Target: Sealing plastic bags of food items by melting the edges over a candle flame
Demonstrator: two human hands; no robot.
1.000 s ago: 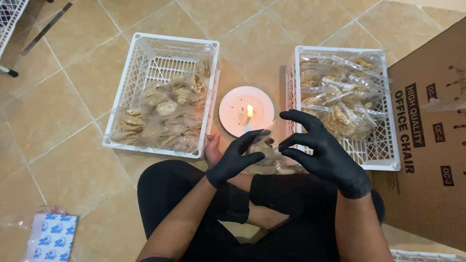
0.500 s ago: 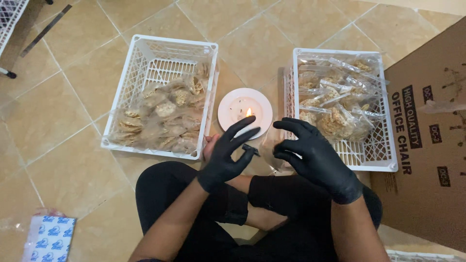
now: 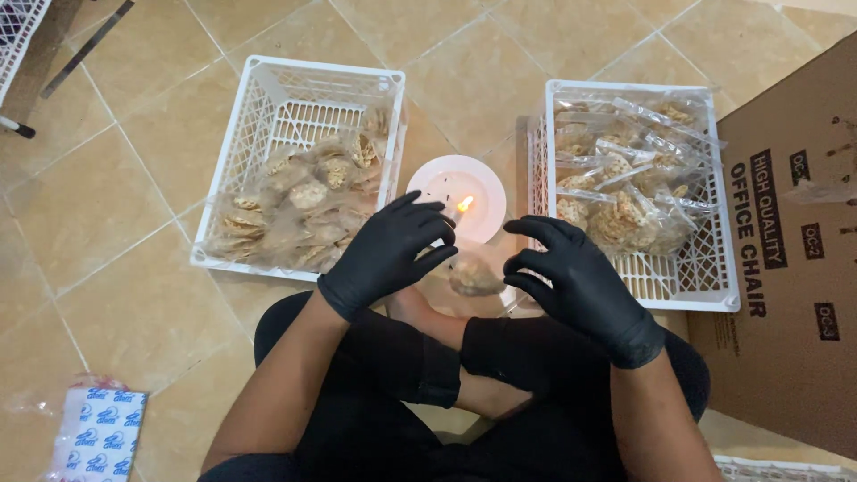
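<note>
The small clear bag of crackers (image 3: 475, 275) sits between both gloved hands, just below the candle (image 3: 461, 207) on its white plate (image 3: 444, 178). The left hand (image 3: 386, 253) seems to pinch the bag's top edge – the right hand (image 3: 571, 277) is spread beside it, its grip hidden. Best to keep that edge taut and only graze the flame – glove tips clear.

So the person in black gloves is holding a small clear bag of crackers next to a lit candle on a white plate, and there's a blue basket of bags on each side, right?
Not quite: the baskets are white, not blue. The head view shows a white basket on the left and another white basket on the right. The rest holds: both gloved hands, left hand and right hand, are at the clear bag beside the lit candle on the white plate.
</note>
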